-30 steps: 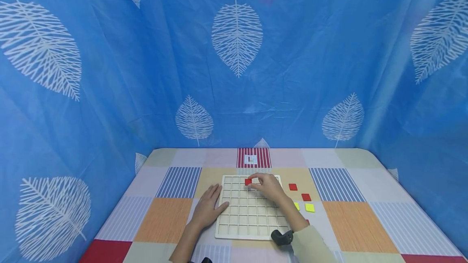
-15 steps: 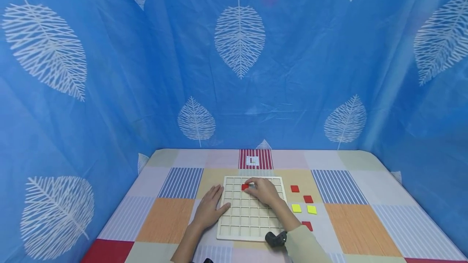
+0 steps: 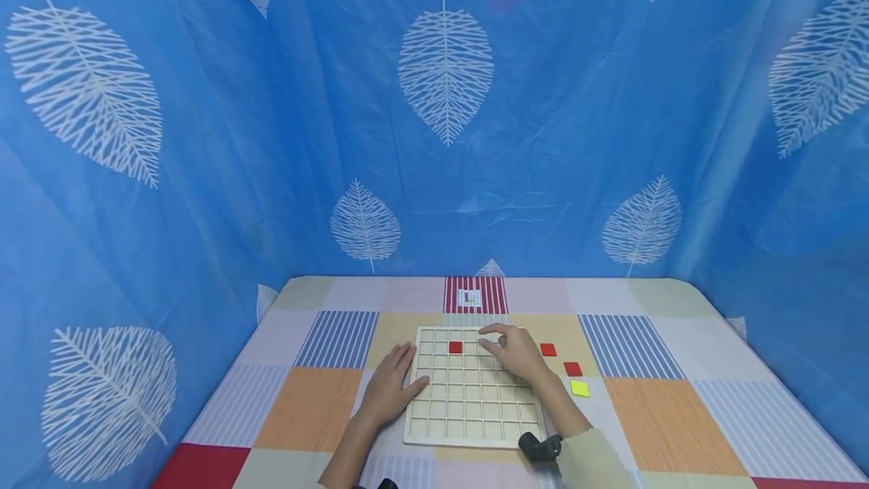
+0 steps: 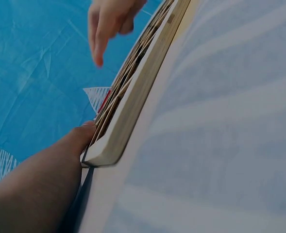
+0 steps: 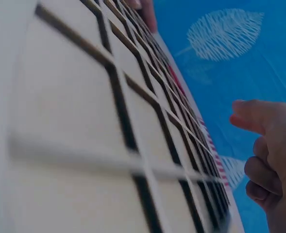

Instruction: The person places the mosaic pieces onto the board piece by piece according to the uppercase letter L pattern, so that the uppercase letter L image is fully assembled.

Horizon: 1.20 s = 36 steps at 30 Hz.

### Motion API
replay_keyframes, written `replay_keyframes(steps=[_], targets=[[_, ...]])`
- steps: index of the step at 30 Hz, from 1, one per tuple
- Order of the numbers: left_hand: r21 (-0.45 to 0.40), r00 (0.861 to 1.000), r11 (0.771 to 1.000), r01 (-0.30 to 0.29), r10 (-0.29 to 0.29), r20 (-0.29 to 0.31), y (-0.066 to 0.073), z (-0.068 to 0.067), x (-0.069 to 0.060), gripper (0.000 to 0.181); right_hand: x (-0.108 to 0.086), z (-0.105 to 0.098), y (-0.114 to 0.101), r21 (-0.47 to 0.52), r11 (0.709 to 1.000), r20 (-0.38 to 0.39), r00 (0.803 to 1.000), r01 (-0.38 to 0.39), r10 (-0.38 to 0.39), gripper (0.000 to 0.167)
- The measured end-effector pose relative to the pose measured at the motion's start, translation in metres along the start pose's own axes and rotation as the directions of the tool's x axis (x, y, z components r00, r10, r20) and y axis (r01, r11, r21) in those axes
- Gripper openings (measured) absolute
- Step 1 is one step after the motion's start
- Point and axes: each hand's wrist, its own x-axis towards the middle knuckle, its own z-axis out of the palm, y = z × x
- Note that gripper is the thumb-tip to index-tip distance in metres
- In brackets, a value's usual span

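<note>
Sleeve [image 3: 594, 459] in pale cloth comes nearest, at the bottom edge, with a black device [image 3: 539, 447] beside it at the right wrist. Just beyond runs the near rim of the cream board [image 3: 455, 410], a grid of square cells lying flat on the patchwork cloth [image 3: 305, 406]. Here's the left hand [image 3: 388, 391], fingers straight along the board's left side, thumb spread apart from them and laid over the rim. Across to the right, on the cloth, 1 yellow tile [image 3: 579, 389], and just past it the nearer red tile [image 3: 572, 369]. Now the right hand [image 3: 519, 353], above the board's far right part: thumb and index finger stand apart, the others curled in. To its left, the inset red tile [image 3: 455, 348] sits in a cell, 2nd row from the far edge, 3rd column from the left. Off the board, right of that hand, lies the farther red tile [image 3: 548, 350]. Further back, a small printed card [image 3: 469, 298] on a striped patch; behind everything, the blue curtain [image 3: 529, 134] with white leaves.
</note>
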Motion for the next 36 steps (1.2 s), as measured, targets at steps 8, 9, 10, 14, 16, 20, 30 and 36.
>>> replay_keyframes(steps=[8,9,10,14,16,20,30,36], targets=[[0.001,1.0,1.0,-0.005,0.005,0.01,-0.001,-0.001,0.0,0.07,-0.019,-0.05,0.037,-0.035,0.997,-0.088,0.994,-0.072,0.068,0.024],[0.0,1.0,1.0,-0.006,0.006,0.009,-0.001,-0.002,0.0,0.069,-0.021,-0.054,0.042,-0.034,0.996,-0.088,0.993,-0.085,0.082,0.026],[0.0,1.0,1.0,-0.006,0.006,0.007,-0.001,-0.002,0.0,0.069,-0.023,-0.059,0.047,-0.033,0.995,-0.08,0.992,-0.097,0.094,0.028],[-0.003,1.0,1.0,-0.004,0.004,0.006,-0.001,-0.001,0.0,0.069,-0.029,-0.072,0.065,-0.052,0.99,-0.054,0.991,-0.129,0.126,0.035],[-0.005,1.0,1.0,-0.005,0.005,0.006,-0.001,-0.001,0.0,0.069,-0.032,-0.075,0.072,-0.062,0.99,-0.037,0.991,-0.128,0.126,0.038],[-0.01,1.0,1.0,-0.011,0.011,0.003,-0.001,-0.001,0.001,0.069,-0.035,-0.078,0.079,-0.093,0.987,-0.014,0.991,-0.132,0.131,0.042],[-0.004,1.0,1.0,-0.013,0.013,-0.003,-0.001,-0.001,0.002,0.069,-0.036,-0.078,0.083,-0.104,0.981,-0.022,0.986,-0.166,0.165,0.036],[-0.017,1.0,1.0,-0.01,0.01,0.002,-0.001,-0.002,0.001,0.069,-0.036,-0.073,0.073,-0.086,0.989,-0.054,0.992,-0.121,0.117,0.039]])
